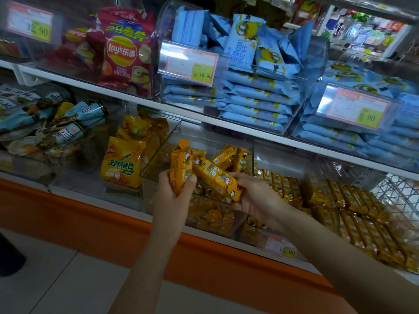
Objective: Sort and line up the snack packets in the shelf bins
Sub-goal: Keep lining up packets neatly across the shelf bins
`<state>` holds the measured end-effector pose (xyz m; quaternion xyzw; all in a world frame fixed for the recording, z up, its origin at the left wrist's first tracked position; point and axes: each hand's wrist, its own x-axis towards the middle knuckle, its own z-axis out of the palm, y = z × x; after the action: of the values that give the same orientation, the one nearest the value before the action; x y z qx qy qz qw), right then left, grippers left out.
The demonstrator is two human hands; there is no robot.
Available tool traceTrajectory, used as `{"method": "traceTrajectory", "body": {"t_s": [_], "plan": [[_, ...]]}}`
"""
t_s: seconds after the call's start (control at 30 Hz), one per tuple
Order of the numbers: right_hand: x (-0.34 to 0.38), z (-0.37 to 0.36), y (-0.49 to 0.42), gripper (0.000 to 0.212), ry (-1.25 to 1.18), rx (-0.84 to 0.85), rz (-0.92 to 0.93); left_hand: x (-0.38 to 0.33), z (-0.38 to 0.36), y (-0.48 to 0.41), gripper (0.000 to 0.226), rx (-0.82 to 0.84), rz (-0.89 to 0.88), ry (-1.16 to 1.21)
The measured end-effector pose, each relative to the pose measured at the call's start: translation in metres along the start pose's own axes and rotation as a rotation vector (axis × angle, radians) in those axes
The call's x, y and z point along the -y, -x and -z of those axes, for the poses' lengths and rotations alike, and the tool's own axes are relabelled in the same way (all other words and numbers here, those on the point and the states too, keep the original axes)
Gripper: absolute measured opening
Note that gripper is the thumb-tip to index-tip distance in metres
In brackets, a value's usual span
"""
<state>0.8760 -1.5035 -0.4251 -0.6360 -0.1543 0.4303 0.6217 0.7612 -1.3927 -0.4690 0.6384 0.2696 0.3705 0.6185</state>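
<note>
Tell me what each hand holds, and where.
Left hand grips the upright packet by its lower half; right hand holds the slanted packet by its lower end.

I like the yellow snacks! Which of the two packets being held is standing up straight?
The upright packet gripped by the left hand. The other packet, in the right hand, lies slanted.
</note>
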Motion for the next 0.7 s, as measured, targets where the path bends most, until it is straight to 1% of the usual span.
{"method": "traceTrajectory", "body": {"t_s": [0.07,0.17,0.27,0.33,0.43,0.53,0.57,0.63,0.7], "plan": [[-0.005,-0.004,0.007,0.028,0.015,0.05,-0.004,-0.002,-0.005,0.001,0.03,0.015,0.048,0.05],[-0.011,-0.006,0.018,0.025,0.105,0.096,0.022,-0.005,-0.009,0.001,0.039,-0.013,0.089,0.094],[-0.017,-0.005,0.028,0.024,0.287,0.124,0.078,-0.006,-0.015,0.004,0.035,-0.001,0.116,0.146],[-0.019,0.001,0.031,0.026,0.32,0.087,0.108,-0.008,-0.023,0.007,0.026,0.039,0.102,0.16],[-0.016,0.011,0.037,0.025,0.269,0.015,0.13,-0.009,-0.035,0.011,0.015,0.107,0.119,0.196],[-0.013,0.025,0.042,0.027,0.182,-0.041,0.149,-0.007,-0.044,0.012,0.026,0.149,0.16,0.247],[-0.012,0.032,0.043,0.029,0.158,-0.083,0.162,-0.007,-0.046,0.012,0.027,0.14,0.162,0.259],[-0.009,0.051,0.04,0.039,0.067,-0.184,0.207,-0.006,-0.049,0.01,0.019,0.111,0.147,0.28],[-0.003,0.072,0.036,0.039,-0.074,-0.25,0.261,-0.005,-0.051,0.007,0.011,0.093,0.125,0.28]]}}
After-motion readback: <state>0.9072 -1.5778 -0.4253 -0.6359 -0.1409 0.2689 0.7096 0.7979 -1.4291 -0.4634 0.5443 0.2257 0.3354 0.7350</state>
